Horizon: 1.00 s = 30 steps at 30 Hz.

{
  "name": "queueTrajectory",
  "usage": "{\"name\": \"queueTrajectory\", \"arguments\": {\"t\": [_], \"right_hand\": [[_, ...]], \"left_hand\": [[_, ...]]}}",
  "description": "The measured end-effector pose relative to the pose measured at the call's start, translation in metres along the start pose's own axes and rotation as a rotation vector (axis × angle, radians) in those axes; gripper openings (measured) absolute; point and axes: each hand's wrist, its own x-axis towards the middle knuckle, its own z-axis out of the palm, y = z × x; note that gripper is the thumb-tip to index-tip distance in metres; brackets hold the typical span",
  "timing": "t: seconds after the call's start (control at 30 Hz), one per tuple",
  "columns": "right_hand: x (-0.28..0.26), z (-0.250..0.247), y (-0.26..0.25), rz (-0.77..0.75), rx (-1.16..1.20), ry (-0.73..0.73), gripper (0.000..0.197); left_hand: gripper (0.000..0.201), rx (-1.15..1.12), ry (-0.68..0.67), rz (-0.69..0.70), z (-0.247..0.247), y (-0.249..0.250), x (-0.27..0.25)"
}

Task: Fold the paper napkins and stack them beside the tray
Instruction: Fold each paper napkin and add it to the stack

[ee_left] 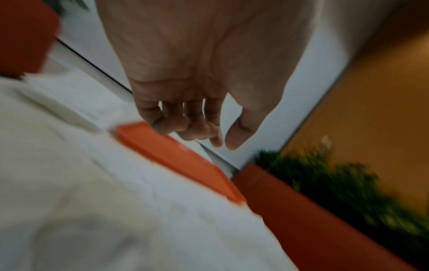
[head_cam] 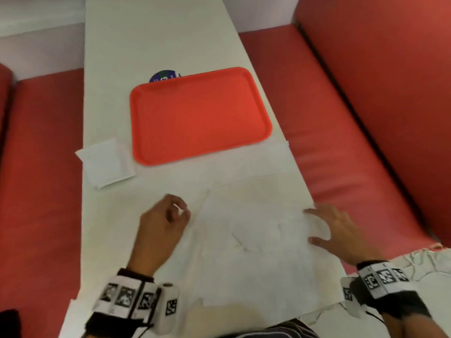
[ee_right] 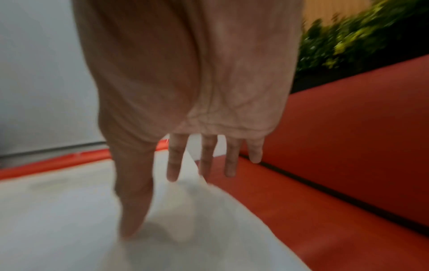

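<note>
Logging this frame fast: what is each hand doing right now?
Left hand: loosely curled, holding nothing.
Right hand: open, fingers spread over the unfolded napkin.

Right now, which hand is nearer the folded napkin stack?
Left. The left hand sits just below and right of the stack, which lies left of the tray. The right hand is across the table at its right edge.

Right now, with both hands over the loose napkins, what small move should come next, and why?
Probably the right hand should pinch the edge of the unfolded napkin it rests on and start a fold. That hand lies open there, the left hand holds nothing, and the folded stack already sits beside the red tray.
</note>
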Motion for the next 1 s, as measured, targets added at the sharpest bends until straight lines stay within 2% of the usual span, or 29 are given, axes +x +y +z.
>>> {"name": "queueTrajectory", "arguments": {"t": [0.1,0.2,0.3,0.37,0.47,0.53,0.6,0.67,0.73,0.8,0.83,0.93,1.0], "right_hand": [[0.008,0.007,0.014,-0.051,0.069,-0.003,0.077],[0.015,0.002,0.018,-0.06,0.197,0.004,0.077],[0.022,-0.004,0.02,-0.075,0.073,0.054,0.056],[0.024,-0.009,0.018,-0.069,0.035,0.014,0.039],[0.016,-0.021,0.005,-0.113,0.133,-0.089,0.016],[0.007,-0.036,-0.006,-0.174,0.235,-0.094,0.011],[0.0,-0.051,-0.022,-0.263,0.433,-0.063,0.01],[-0.006,-0.065,-0.041,-0.342,0.746,-0.01,0.014],[-0.012,-0.074,-0.063,-0.375,1.088,0.007,0.023],[-0.018,-0.077,-0.084,-0.375,1.32,-0.019,0.029],[-0.02,-0.076,-0.092,-0.376,1.364,-0.018,0.029],[-0.021,-0.07,-0.104,-0.377,1.362,0.018,0.029],[-0.021,-0.067,-0.104,-0.382,1.344,0.048,0.018]], "left_hand": [[0.02,0.025,-0.173,0.042,0.053,0.01,-0.018],[0.018,0.013,-0.246,0.042,0.084,0.02,-0.03],[0.015,0.056,-0.277,0.036,0.095,0.025,-0.034],[0.014,0.078,-0.278,0.029,0.095,0.028,-0.033],[0.013,0.093,-0.253,0.012,0.09,0.033,-0.032],[0.012,0.097,-0.244,0.007,0.087,0.036,-0.033],[0.006,0.079,-0.227,0.005,0.086,0.043,-0.035],[0.022,-0.005,-0.232,-0.019,0.086,0.055,-0.037],[0.043,-0.157,-0.3,-0.082,0.085,0.075,-0.039],[0.047,-0.361,-0.345,-0.12,0.082,0.094,-0.04],[0.043,-0.464,-0.325,-0.121,0.081,0.101,-0.039],[0.027,-0.636,-0.145,-0.096,0.074,0.114,-0.032],[0.026,-0.688,-0.068,-0.09,0.066,0.118,-0.028]]}}
